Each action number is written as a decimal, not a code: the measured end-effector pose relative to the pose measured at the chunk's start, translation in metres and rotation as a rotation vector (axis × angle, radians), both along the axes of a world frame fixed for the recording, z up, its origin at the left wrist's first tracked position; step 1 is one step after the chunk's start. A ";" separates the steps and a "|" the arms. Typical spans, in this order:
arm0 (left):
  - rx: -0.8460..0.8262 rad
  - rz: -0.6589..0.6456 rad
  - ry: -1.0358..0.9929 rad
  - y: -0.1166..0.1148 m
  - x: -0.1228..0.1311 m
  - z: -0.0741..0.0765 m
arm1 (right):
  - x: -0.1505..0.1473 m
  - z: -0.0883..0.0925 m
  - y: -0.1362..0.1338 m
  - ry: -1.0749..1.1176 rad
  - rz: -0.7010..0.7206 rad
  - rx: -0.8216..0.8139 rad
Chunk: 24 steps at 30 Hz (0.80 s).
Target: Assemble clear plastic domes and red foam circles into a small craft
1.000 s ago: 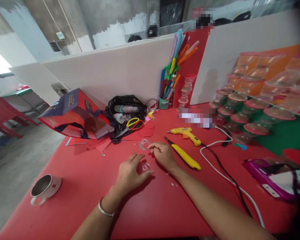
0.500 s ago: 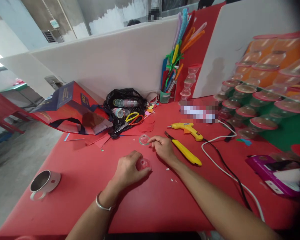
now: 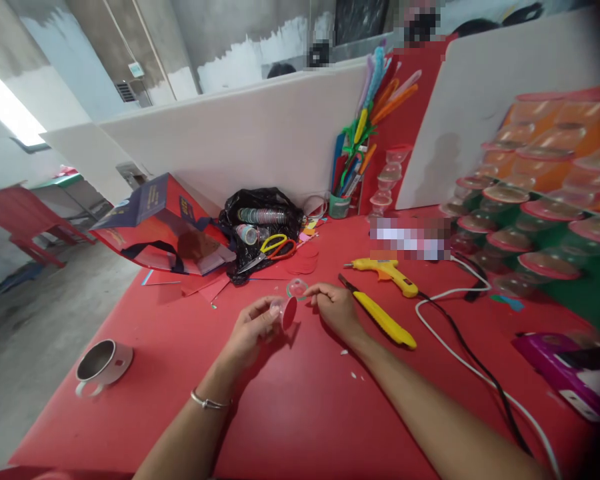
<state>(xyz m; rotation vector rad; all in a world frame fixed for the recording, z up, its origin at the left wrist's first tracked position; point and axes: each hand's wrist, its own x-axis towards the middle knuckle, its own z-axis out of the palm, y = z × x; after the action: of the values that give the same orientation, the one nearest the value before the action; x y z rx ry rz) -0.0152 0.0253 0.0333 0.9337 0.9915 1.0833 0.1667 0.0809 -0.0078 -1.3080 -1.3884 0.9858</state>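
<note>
- The left hand (image 3: 250,330) was closed in a light grip, thumb and fingers pinching a clear plastic cup (image 3: 278,309) by its narrower part.
- That cup was tipped on its side, its red disc end (image 3: 289,313) turned away from the left palm and toward the right hand (image 3: 336,310).
- The right hand was half curled, its forefinger reaching out toward a second clear cup (image 3: 297,287); whether the fingers pinched anything could not be told.
- The second cup stood on the red table (image 3: 290,417), just beyond the held one and beside the right fingertips; contact there was unclear.
- The held cup lay between the two hands.
- A yellow utility knife (image 3: 384,320) lay just right of the right hand, with a yellow glue gun (image 3: 390,275) behind it.
</note>
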 end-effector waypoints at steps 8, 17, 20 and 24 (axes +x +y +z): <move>0.189 -0.163 0.304 -0.003 -0.007 0.003 | 0.000 -0.002 0.000 0.000 0.011 0.015; 0.650 -0.286 0.893 -0.005 0.003 0.006 | 0.000 -0.002 0.000 -0.001 0.007 0.054; 0.650 -0.235 0.863 -0.004 0.003 0.003 | 0.001 -0.001 -0.002 -0.002 0.009 0.063; 0.592 -0.103 0.815 -0.002 0.003 -0.002 | 0.001 -0.002 -0.001 0.008 0.007 0.057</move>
<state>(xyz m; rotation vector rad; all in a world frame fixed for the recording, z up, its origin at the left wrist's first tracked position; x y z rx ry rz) -0.0125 0.0236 0.0317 1.9866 1.2664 0.9221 0.1675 0.0803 -0.0096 -1.2565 -1.4058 0.9485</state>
